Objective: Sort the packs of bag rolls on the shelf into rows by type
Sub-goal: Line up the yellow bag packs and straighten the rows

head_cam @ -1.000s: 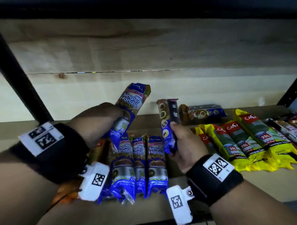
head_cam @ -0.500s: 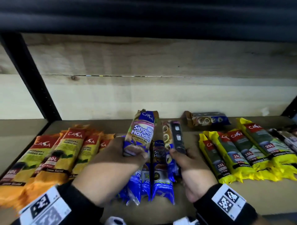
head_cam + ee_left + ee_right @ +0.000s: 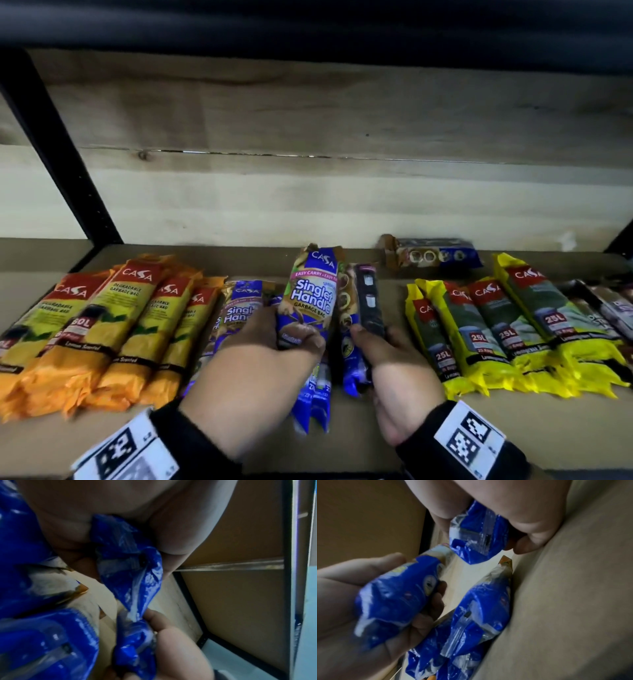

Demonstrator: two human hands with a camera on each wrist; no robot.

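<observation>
1. The left hand (image 3: 260, 356) is wrapped round a blue pack (image 3: 310, 301) marked "Singlet Handle", held face up just above the blue row (image 3: 239, 308) on the shelf (image 3: 513, 435). I'd judge it is about to be laid in with its own kind.
2. The right hand (image 3: 387, 349) grips a second blue pack (image 3: 356, 315), turned so its back and side show. It sits at the right edge of the same row, probably to be squared up beside the others.
3. The orange packs (image 3: 102, 329) lie side by side on the left and the yellow packs (image 3: 496, 325) on the right, so each colour keeps its own strip, with blue between them.
4. One blue pack (image 3: 431, 255) lies crosswise at the back of the shelf, apart from the blue row and not yet sorted.
5. The packs are long, soft tubes in glossy, crinkly plastic with crimped ends, and the wrist views show the film bunching under the fingers. The shelf is matte brown board backed by pale wood.
</observation>
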